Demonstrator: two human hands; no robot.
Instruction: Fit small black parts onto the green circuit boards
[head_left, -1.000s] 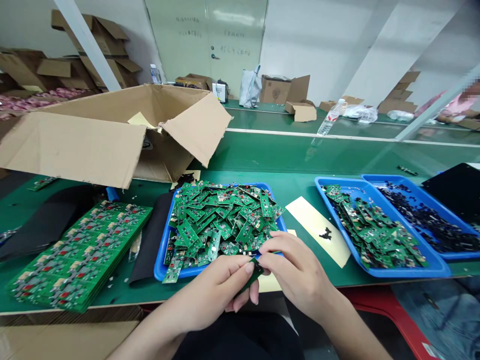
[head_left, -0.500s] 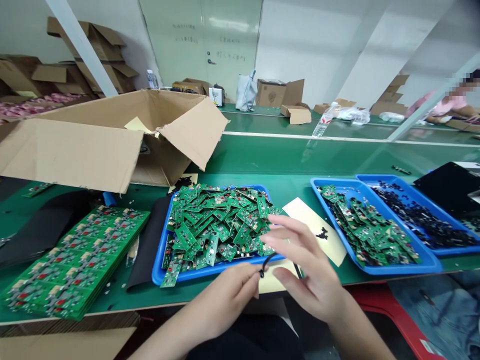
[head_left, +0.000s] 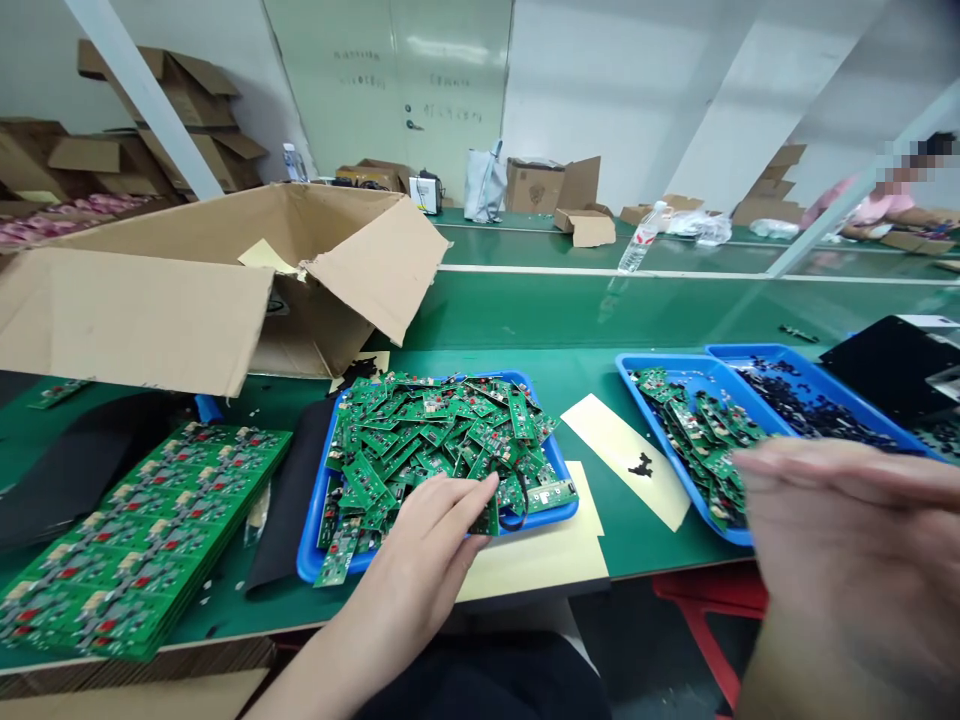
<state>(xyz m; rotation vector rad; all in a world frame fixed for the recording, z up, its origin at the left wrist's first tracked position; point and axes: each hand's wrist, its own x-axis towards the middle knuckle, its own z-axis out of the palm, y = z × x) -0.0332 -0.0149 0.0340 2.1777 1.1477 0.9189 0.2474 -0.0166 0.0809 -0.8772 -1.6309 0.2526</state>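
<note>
Left hand (head_left: 442, 530) pinches green board (head_left: 489, 519) over blue tray (head_left: 309, 562); right hand (head_left: 855, 540) super blurry near second tray (head_left: 739, 393), can't tell grip.

Right hand (head_left: 855, 540) blurred, cropped at right, partly hiding a blue tray (head_left: 714, 516), its grip rather unclear.

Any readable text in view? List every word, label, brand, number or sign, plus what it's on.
No text is legible.
Door: handwritten rows, too blurred to read.
Clear bottle on the ledge: red marking on the label, too small to read.
Brown box beside the pale bag: dark printed mark, too small to make out.
Green circuit boards: any print is too small to read.
</note>
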